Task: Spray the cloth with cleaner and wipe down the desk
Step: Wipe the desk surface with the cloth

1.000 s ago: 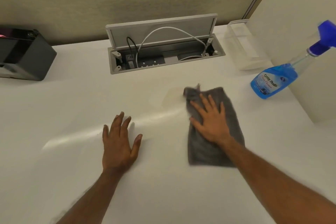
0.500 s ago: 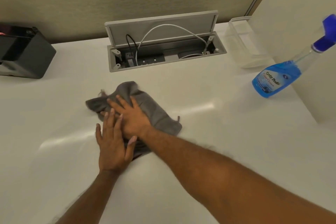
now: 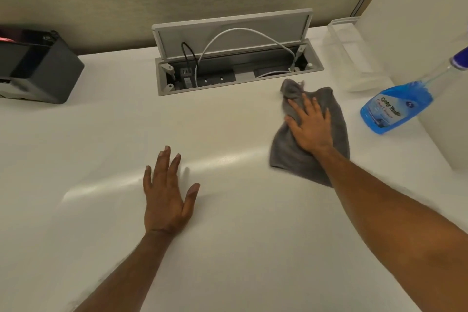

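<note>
Cloth (image 3: pixel 314 134) is back at 2 o'clock after swinging left to the left hand half a second ago, so the wipe is mid-stroke. Right hand (image 3: pixel 310 126) presses flat, fingers spread, on soft grey crumpled fabric. Left hand (image 3: pixel 166 194) lies open, empty, on the glossy white counter (image 3: pixel 101 147). Blue cleaner bottle (image 3: pixel 395 107) stands at 3 o'clock.

left hand (image 3: pixel 166 195): bare, no rings | right hand (image 3: pixel 310 126): bare | forearms: sleeveless, no watch
</note>
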Action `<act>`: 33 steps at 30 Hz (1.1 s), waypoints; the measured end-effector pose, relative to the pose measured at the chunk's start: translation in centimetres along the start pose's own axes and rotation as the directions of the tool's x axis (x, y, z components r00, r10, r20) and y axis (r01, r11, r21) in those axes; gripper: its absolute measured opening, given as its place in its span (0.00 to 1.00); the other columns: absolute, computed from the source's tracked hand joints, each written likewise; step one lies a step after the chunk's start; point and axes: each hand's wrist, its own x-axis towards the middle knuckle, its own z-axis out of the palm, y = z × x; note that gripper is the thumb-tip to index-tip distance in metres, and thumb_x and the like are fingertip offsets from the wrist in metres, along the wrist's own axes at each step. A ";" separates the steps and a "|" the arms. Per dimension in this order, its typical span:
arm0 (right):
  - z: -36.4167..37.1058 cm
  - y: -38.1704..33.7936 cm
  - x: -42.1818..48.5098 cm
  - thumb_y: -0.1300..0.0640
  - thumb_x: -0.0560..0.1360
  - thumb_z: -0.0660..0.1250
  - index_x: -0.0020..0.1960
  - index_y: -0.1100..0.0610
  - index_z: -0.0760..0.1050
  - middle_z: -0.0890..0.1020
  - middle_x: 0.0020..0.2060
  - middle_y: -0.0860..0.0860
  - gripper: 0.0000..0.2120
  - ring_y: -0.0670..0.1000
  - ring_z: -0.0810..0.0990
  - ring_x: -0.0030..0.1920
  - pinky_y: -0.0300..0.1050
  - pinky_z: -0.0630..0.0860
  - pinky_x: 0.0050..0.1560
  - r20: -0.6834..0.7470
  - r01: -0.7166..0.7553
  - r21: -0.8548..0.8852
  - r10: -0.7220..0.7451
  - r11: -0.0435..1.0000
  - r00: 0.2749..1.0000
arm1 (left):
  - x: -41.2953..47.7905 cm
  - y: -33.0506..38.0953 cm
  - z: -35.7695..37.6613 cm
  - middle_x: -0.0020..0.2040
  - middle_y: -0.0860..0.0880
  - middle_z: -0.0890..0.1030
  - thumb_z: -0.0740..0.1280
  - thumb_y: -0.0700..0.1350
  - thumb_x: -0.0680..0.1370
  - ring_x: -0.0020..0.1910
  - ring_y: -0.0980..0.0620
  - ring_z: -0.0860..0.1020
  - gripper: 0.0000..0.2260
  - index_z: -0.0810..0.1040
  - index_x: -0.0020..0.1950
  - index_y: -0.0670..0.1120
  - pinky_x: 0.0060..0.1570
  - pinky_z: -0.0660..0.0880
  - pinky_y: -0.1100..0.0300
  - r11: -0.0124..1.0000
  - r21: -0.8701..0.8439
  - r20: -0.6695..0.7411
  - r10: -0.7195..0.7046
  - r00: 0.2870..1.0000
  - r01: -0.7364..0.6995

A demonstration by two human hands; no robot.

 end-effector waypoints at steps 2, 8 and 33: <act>0.1 -1.7 -0.3 0.36 0.80 0.48 0.79 0.43 0.52 0.52 0.80 0.52 0.29 0.59 0.49 0.79 0.68 0.47 0.75 0.002 -0.075 0.005 0.075 0.997 0.997 | 0.0 0.0 -0.1 0.82 0.47 0.52 0.51 0.62 0.81 0.81 0.49 0.51 0.31 0.60 0.78 0.43 0.77 0.50 0.42 1.000 -0.005 0.000 0.000 1.000 0.000; 1.6 -14.2 -1.7 0.35 0.80 0.47 0.79 0.41 0.48 0.48 0.80 0.53 0.29 0.60 0.45 0.79 0.70 0.46 0.74 0.033 -0.020 0.026 0.019 0.999 0.999 | 0.0 0.4 -1.3 0.81 0.48 0.56 0.52 0.62 0.81 0.80 0.51 0.53 0.31 0.61 0.78 0.46 0.78 0.50 0.49 0.998 -0.061 0.021 -0.008 1.000 0.009; 1.1 -7.1 -1.3 0.33 0.79 0.49 0.80 0.49 0.41 0.51 0.79 0.58 0.37 0.61 0.49 0.79 0.72 0.45 0.74 -0.027 -0.163 0.043 0.164 0.986 0.986 | -8.3 -23.5 -13.7 0.77 0.43 0.65 0.51 0.66 0.78 0.76 0.40 0.62 0.32 0.67 0.74 0.47 0.71 0.55 0.48 0.883 0.288 -0.006 -0.385 0.923 0.370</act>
